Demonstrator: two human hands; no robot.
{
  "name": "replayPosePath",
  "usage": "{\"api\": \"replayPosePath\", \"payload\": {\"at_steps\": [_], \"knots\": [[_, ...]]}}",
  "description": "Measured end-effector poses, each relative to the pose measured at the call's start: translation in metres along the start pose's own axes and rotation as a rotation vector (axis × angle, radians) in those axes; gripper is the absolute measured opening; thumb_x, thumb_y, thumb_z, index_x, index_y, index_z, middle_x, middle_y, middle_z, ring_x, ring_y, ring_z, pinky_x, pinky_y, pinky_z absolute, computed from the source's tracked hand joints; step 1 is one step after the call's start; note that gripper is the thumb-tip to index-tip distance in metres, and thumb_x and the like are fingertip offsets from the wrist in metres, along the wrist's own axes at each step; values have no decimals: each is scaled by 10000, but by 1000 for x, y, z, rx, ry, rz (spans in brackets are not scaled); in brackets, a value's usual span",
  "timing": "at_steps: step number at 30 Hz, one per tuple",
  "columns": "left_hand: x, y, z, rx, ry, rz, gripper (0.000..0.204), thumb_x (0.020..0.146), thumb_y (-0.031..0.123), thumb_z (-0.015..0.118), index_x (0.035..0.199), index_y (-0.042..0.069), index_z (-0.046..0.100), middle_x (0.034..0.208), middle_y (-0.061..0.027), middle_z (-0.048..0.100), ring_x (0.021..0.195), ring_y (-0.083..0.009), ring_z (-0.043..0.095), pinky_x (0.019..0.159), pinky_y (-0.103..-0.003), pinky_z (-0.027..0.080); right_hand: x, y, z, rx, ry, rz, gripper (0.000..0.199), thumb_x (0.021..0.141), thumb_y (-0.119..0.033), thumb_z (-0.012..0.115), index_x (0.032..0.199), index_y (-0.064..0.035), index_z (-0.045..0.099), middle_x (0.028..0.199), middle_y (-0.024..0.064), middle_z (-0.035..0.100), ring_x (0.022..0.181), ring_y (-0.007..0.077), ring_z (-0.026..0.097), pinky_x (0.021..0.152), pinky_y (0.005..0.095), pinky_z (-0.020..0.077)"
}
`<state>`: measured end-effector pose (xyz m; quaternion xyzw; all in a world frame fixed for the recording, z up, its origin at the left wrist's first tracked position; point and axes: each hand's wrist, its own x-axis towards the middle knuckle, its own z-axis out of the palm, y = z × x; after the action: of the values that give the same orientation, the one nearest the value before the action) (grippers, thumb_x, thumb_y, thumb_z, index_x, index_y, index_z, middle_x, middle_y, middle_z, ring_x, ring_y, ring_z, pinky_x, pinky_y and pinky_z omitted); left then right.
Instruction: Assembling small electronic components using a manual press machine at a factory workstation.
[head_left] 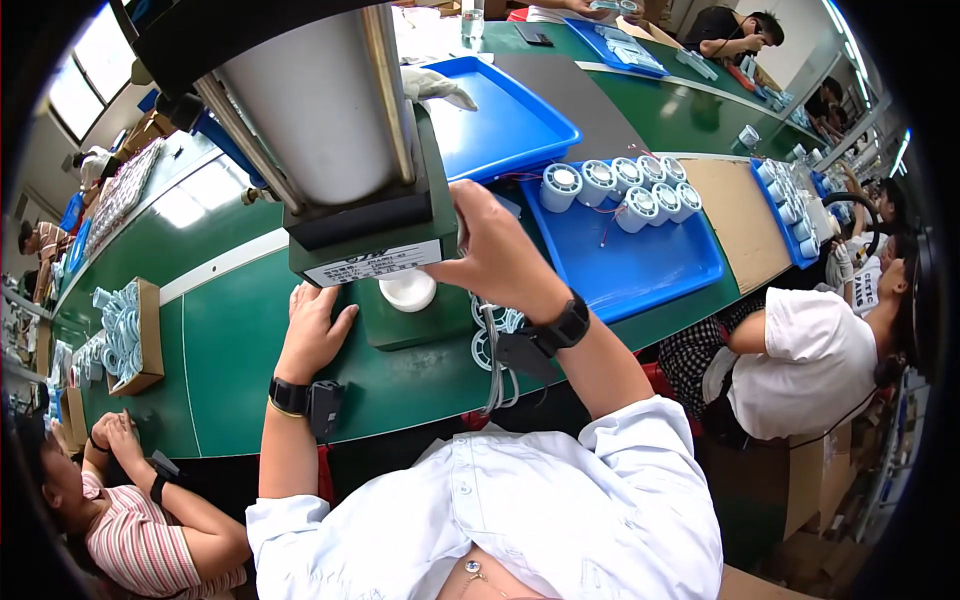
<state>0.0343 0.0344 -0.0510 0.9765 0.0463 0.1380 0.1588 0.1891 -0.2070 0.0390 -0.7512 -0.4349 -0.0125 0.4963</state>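
A bench press (370, 215) with a pale cylinder and a dark green head stands in front of me. Below its head, a white round part (408, 290) sits on the green base (420, 325). My right hand (497, 245) is curled against the right side of the press head, thumb toward the front edge; its fingertips are partly hidden. On the left of the base, my left hand (318, 328) lies on the green tabletop with thumb spread, holding nothing visible; some fingertips go out of sight beneath the head.
Right of the press, a blue tray (640, 265) carries several light-blue fan units (630, 190). Another blue tray (500, 115) lies behind. Ring-shaped parts (485, 345) and a grey cable (500, 390) are near my right wrist. A cardboard box (148, 340) of parts stands left. People sit on both sides.
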Motion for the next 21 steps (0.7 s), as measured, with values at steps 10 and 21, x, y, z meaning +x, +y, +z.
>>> {"api": "replayPosePath", "payload": {"at_steps": [10, 21], "knots": [[0, 9, -8, -4, -56, -103, 425, 871, 240, 652, 1220, 13, 566, 1230, -214, 545, 1186, -393, 462, 1043, -482, 329, -75, 113, -133, -793, 139, 280, 603, 744, -255, 710, 1303, -108, 537, 1382, 120, 496, 1334, 336, 391, 1106, 442, 282], [-33, -34, -47, 26, 289, -173, 325, 863, 268, 662, 1149, 113, 650, 1257, -84, 601, 1308, -327, 442, 1096, -545, 286, -87, 78, -62, -312, 47, 22, 354, 885, -38, 546, 1233, -31, 610, 1235, 124, 592, 1165, 264, 532, 1025, 350, 383]]}}
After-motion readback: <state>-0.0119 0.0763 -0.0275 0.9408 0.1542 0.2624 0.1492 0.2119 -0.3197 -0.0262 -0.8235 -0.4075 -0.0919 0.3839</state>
